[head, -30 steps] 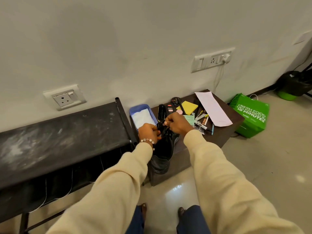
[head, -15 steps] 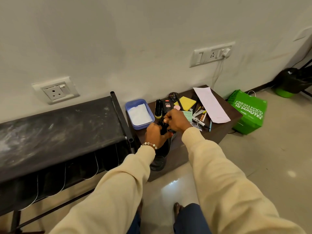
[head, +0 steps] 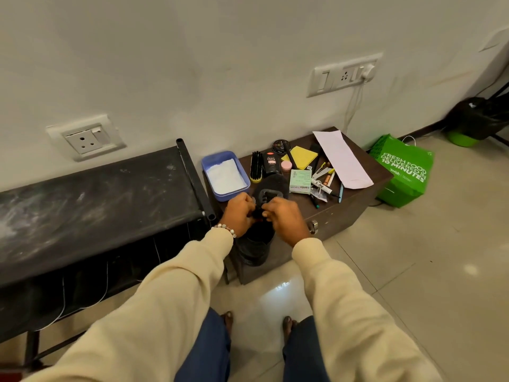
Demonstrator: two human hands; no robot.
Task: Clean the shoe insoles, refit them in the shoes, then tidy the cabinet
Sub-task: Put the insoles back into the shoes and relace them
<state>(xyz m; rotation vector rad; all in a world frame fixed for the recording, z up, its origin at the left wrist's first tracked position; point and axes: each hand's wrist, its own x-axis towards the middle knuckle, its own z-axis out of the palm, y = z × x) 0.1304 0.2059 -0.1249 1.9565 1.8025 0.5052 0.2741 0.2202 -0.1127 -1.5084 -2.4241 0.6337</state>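
A black shoe (head: 257, 244) stands at the front edge of the low brown cabinet (head: 344, 213), toe pointing away, heel hanging toward me. My left hand (head: 239, 213) and my right hand (head: 283, 216) both pinch the shoe's top opening from either side, fingers meeting over the tongue. Whether an insole lies between my fingers is hidden. A blue tub (head: 225, 175) with white powder sits on the cabinet's left end. A black shoe brush (head: 256, 167) and a polish bottle (head: 271, 163) lie just behind the shoe.
A black shoe rack (head: 91, 194) stands left of the cabinet. A polish tin (head: 281, 146), yellow pad (head: 303, 157), green packet (head: 300, 181), pens (head: 325, 180) and white paper (head: 343, 159) clutter the cabinet top. A green bag (head: 405, 169) sits on the floor at right.
The shoe has tipped forward so its toe end shows beyond my hands. Both hands stayed on its opening, and my view has shifted slightly.
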